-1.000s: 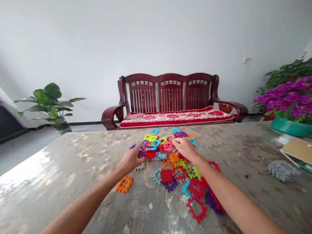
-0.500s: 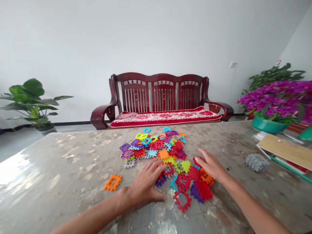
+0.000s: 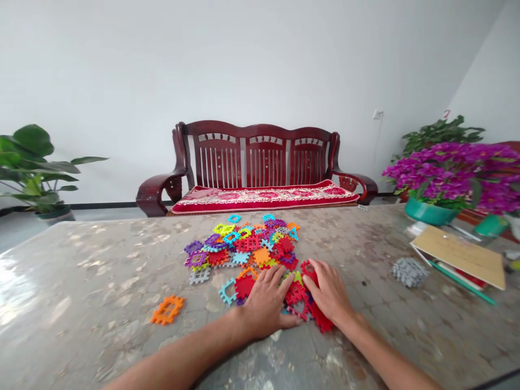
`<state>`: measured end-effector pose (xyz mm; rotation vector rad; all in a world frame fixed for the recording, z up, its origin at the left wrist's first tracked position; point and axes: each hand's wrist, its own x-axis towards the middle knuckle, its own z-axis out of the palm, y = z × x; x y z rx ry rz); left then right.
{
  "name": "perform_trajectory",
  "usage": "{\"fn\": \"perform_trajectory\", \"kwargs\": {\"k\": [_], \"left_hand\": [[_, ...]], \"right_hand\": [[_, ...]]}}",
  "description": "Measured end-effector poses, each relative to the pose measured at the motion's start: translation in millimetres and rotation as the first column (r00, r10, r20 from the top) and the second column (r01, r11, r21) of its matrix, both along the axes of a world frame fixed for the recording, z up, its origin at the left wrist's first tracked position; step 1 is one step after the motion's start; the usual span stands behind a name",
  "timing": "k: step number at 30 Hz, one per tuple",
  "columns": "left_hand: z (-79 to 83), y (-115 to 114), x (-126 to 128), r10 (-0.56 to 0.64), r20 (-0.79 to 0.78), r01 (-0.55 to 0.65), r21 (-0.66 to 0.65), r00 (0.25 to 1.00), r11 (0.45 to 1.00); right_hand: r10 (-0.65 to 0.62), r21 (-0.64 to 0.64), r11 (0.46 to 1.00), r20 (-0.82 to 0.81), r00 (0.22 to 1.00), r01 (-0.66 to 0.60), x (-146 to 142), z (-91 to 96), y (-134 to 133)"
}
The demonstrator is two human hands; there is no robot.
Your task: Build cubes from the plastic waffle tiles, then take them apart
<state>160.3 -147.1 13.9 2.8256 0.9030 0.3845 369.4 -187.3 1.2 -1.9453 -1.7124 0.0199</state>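
A pile of colourful toothed plastic interlocking pieces point(image 3: 248, 244) spreads over the table in front of me. My left hand point(image 3: 266, 303) lies palm down on the near pieces, fingers stretched forward and thumb out to the right. Just left of it are a red square piece point(image 3: 244, 286) and a light blue frame piece point(image 3: 228, 292). My right hand point(image 3: 328, 290) rests against the right side of the near cluster, its fingers extended over red pieces point(image 3: 320, 317). Between my hands, more red pieces point(image 3: 296, 293) lie flat and overlapping. My palms hide part of the cluster.
A single orange frame piece point(image 3: 168, 310) lies apart on the left of the patterned tabletop point(image 3: 101, 271). To the right are a stack of grey pieces point(image 3: 409, 272), a brown envelope point(image 3: 461, 254) and purple flowers in a green pot point(image 3: 431, 211). A wooden bench point(image 3: 264, 127) stands beyond the table.
My hands have come closer together, squeezing the near pieces between them. A red square and a light blue frame now show left of my left hand. The view has turned slightly right.
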Motion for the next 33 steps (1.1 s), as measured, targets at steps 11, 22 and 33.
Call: {"fn": "perform_trajectory", "kwargs": {"k": [11, 22, 33], "left_hand": [[19.4, 1.9, 22.4, -0.041, -0.076, 0.050, 0.118, 0.996, 0.992], [31.1, 39.5, 19.5, 0.043, 0.035, -0.043, 0.022, 0.998, 0.999], [60.4, 100.4, -48.3, 0.487, 0.135, -0.489, -0.023, 0.863, 0.872]], "right_hand": [[-0.073, -0.045, 0.997, -0.072, 0.995, 0.070, -6.1, 21.4, 43.3], [-0.012, 0.022, 0.999, -0.437, 0.899, 0.024, -12.3, 48.2, 87.9], [0.250, 0.168, 0.968, -0.671, 0.698, -0.185, -68.0, 70.3, 165.9]]}}
